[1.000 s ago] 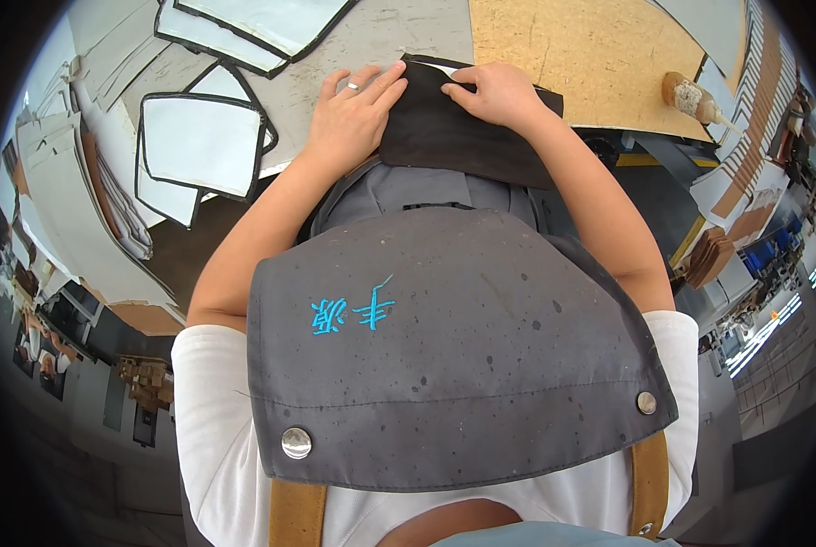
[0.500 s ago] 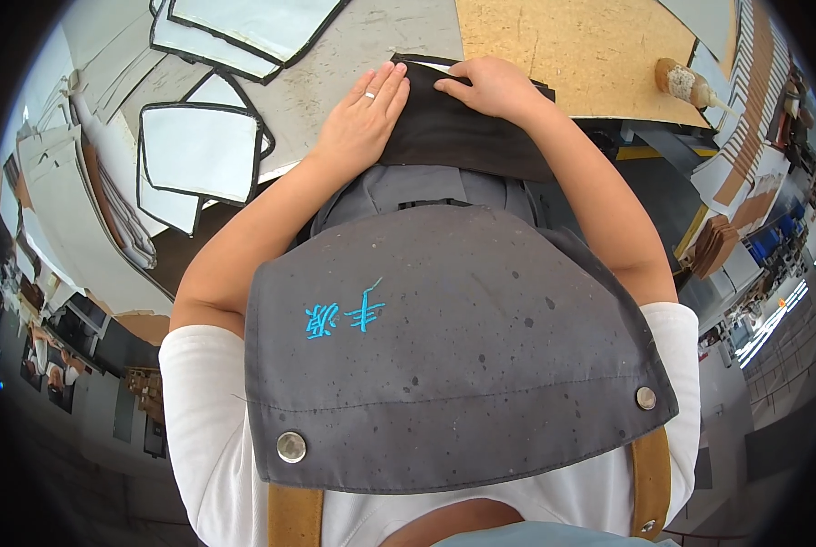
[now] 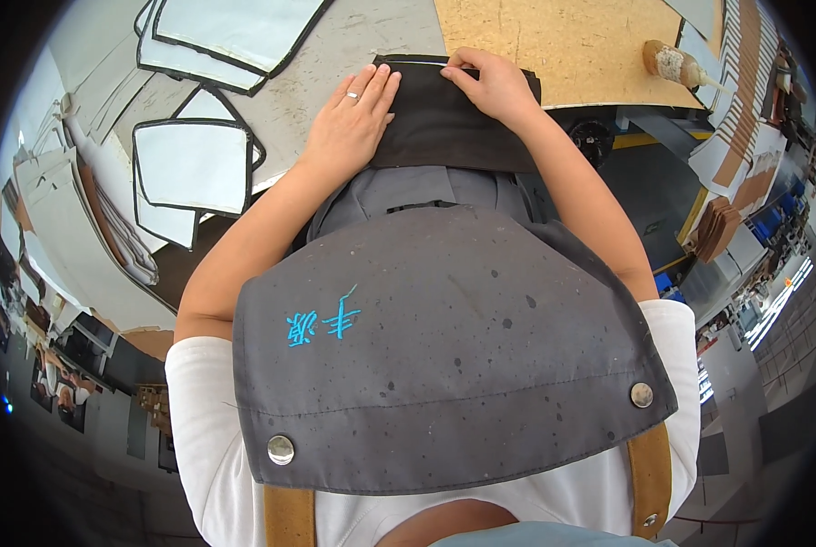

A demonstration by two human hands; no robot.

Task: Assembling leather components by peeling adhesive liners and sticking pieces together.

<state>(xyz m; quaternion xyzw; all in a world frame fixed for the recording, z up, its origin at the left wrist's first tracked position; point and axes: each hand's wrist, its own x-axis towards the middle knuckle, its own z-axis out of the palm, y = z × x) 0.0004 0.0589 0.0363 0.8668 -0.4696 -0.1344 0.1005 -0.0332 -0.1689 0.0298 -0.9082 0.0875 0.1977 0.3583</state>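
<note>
A black sheet of smooth, leather-like material (image 3: 449, 118) hangs over the table's near edge in front of my apron. My left hand (image 3: 351, 114) lies flat on its left side, fingers stretched out, with a ring on one finger. At the sheet's far edge, my right hand (image 3: 492, 89) has thumb and forefinger pinched on the border. A thin white strip (image 3: 417, 63) shows along that edge, between the two hands. Whatever lies under the black material is hidden.
White panels with black borders (image 3: 194, 164) lie overlapped to the left, with larger ones (image 3: 235, 32) beyond. A squeeze bottle with a pale nozzle (image 3: 672, 64) lies on the tan board (image 3: 536, 46) at the right. Stacked sheets (image 3: 71, 182) stand at far left.
My right thumb and forefinger have closed together at the sheet's far edge. The white area there has narrowed to a thin line. My left hand stays flat; the whole view has shifted slightly.
</note>
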